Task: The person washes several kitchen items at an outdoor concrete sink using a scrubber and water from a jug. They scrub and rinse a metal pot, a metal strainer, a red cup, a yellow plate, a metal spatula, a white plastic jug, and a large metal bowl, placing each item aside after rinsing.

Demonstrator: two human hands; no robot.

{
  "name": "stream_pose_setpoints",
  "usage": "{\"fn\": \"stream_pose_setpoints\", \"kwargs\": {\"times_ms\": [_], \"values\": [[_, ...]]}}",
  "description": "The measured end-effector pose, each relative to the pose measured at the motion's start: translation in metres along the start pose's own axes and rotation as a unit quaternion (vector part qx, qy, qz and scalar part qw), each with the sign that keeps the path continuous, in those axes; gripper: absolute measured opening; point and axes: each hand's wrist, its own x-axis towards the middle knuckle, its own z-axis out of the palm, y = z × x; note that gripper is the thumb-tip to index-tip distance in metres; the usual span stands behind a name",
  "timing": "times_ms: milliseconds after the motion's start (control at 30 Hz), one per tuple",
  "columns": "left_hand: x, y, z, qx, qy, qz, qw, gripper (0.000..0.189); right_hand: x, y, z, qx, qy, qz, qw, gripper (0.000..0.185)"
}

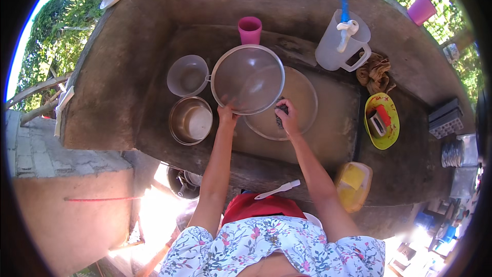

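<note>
In the head view my left hand [228,115] grips the lower rim of a large round translucent bowl or lid [248,79], held tilted over the sink basin. My right hand [287,116] is closed around a dark scouring pad [280,122]. Below it lies another large round clear rim [309,123] in the basin's murky water [334,111]. A pink plastic cup [250,32] stands just behind the held piece. On the left are a translucent plastic bowl [188,75] and a metal pot [191,120]. Part of my left hand's fingers shows through the translucent plastic.
A translucent pitcher [334,46] stands beneath a white tap [347,32]. Right of the basin are a crumpled brown cloth [374,72], a yellow-green tray [393,132] with objects inside and a container with yellow sponges [353,184]. A white-handled brush [277,190] lies at the front edge.
</note>
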Motion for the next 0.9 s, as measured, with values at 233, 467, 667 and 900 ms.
{"fn": "stream_pose_setpoints", "kwargs": {"times_ms": [233,467,667,900], "values": [[0.012,-0.009,-0.025,0.009,0.021,0.016,1.0,0.068,0.02,0.014,0.019,-0.022,0.197,-0.004,0.98,0.031],[-0.019,-0.026,-0.027,0.003,-0.148,0.013,0.989,0.066,0.062,-0.003,-0.041,-0.081,0.03,0.081,0.993,0.041],[-0.011,-0.028,-0.021,-0.025,-0.084,-0.054,0.995,0.066,0.049,-0.072,-0.056,-0.401,0.108,-0.176,0.892,0.049],[0.006,0.028,0.021,-0.244,-0.19,-0.19,0.932,0.041,0.003,-0.116,-0.068,-0.547,-0.006,-0.49,0.678,0.048]]}}
